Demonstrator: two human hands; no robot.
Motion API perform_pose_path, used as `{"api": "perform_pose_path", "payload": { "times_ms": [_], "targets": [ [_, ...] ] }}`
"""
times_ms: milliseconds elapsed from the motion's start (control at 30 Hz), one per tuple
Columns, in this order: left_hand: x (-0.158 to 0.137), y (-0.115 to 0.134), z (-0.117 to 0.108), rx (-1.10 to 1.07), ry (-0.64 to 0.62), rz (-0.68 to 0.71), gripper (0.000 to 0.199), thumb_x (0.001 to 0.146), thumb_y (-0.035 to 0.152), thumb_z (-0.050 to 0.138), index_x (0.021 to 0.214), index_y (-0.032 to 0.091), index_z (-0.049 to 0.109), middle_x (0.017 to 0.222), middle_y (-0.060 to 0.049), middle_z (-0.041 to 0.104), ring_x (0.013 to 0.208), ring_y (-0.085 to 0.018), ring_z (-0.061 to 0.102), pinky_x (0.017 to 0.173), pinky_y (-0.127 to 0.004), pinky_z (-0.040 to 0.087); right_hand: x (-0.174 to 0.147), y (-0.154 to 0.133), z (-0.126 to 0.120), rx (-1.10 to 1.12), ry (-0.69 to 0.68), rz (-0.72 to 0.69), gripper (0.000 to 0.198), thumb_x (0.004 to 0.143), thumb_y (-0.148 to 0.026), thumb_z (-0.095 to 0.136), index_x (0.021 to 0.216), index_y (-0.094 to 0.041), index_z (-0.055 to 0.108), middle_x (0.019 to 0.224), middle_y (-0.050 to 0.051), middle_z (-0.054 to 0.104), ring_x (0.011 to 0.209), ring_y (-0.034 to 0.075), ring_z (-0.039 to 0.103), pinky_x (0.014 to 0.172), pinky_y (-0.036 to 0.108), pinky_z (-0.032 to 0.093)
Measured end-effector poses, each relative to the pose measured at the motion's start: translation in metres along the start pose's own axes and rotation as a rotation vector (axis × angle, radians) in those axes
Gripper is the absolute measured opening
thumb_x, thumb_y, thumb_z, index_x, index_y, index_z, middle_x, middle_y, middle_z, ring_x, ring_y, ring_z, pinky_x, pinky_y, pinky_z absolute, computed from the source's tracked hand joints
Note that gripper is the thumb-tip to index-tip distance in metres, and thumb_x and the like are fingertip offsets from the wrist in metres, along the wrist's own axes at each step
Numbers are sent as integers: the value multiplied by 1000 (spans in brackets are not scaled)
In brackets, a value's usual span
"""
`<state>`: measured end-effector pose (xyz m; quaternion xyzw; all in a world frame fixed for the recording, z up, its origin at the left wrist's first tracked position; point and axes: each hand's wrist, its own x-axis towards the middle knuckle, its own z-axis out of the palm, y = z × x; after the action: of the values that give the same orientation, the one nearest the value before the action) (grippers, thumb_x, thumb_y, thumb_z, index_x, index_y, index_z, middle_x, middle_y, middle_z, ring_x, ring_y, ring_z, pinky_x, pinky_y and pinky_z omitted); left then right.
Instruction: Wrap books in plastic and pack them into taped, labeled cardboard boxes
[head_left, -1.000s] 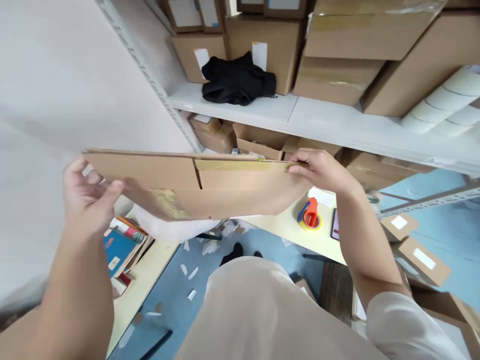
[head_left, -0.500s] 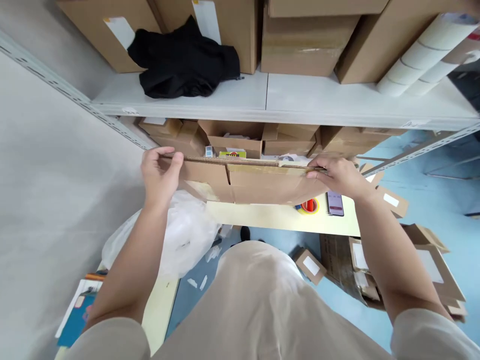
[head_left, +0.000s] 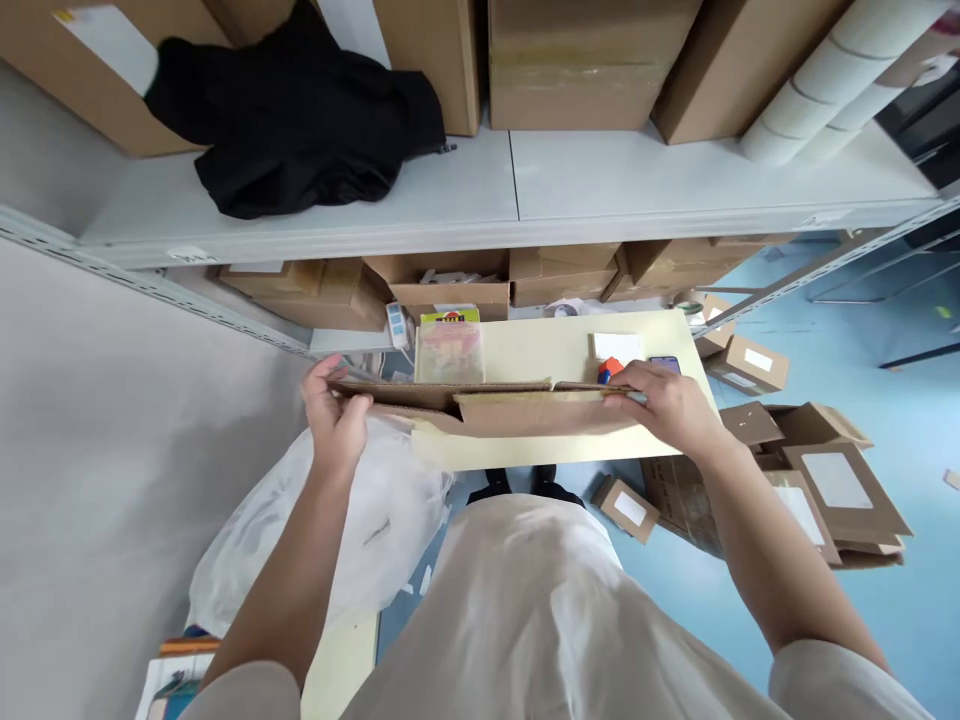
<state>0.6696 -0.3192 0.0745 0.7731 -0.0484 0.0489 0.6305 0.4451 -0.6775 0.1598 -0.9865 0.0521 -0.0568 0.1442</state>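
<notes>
Head view: cardboard carton [head_left: 540, 415], flattened, held above the desk [head_left: 540, 345]. Left hand [head_left: 335, 412]: thumb and fingers pinched on its left end. Right hand [head_left: 664, 402]: pinched on its right upper edge. Versus half a second ago: carton lower in frame, more edge-on, gap showing between its left panels; more desktop visible beyond. Edges: carton's left end overhangs the desk's left side; desktop shows between clear plastic pack [head_left: 448, 352] and white pad [head_left: 617, 346]. Lettering: pack's yellow-green label [head_left: 459, 316] and shelf tag [head_left: 193, 256], both illegible.
</notes>
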Motion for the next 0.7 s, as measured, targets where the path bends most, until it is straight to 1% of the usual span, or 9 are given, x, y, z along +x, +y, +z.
{"api": "perform_pose_path", "payload": {
  "times_ms": [133,233,333,400,467,533,633,700],
  "targets": [
    [-9,-1,2,-22,108,1,65,57,11,57,119,25,47,126,-7,45,128,-25,41,103,-38,40,-2,-2,-1,-1,-38,-2,33,91,-49,50,101,-21,64,97,10,69,85,25,65,65,31,46],
    [-16,-1,4,-50,179,-19,68,53,10,53,120,24,44,131,-9,42,131,-27,39,109,-43,34,3,2,-6,93,-116,-15,32,93,-47,47,101,-22,63,95,8,70,84,24,66,68,32,47],
    [-23,1,7,-54,202,-20,69,52,10,52,120,23,43,132,-10,43,132,-28,38,112,-46,29,10,9,-8,144,-214,-28,29,97,-38,39,94,-24,65,88,4,71,78,20,66,68,30,46],
    [-28,3,8,-30,215,-6,68,52,10,52,119,23,44,131,-10,45,132,-28,38,114,-46,27,13,12,-7,87,-291,-66,25,95,-34,43,87,-24,65,83,4,71,73,20,65,64,30,44],
    [-33,6,8,-3,226,-3,66,54,10,52,118,23,45,131,-10,45,133,-27,38,116,-45,24,15,12,-4,-6,-333,-104,21,92,-32,48,81,-24,64,80,4,70,71,21,64,61,29,41],
    [-36,11,6,-6,239,-29,65,54,9,52,117,23,45,132,-10,46,134,-27,38,117,-45,23,17,11,-1,-65,-309,-110,22,93,-30,46,81,-23,63,82,5,70,73,22,65,60,29,40],
    [-40,23,0,-73,256,-78,65,55,7,50,118,23,44,136,-9,44,137,-26,36,116,-44,25,24,13,2,-86,-177,-49,22,95,-28,41,90,-22,62,90,7,71,79,22,65,62,29,39],
    [-44,32,-2,-98,224,-119,68,56,6,51,121,24,42,140,-9,40,140,-25,32,114,-42,29,32,16,2,-94,-94,19,22,95,-28,41,94,-20,61,93,9,71,80,23,65,62,29,39]
  ]
}}
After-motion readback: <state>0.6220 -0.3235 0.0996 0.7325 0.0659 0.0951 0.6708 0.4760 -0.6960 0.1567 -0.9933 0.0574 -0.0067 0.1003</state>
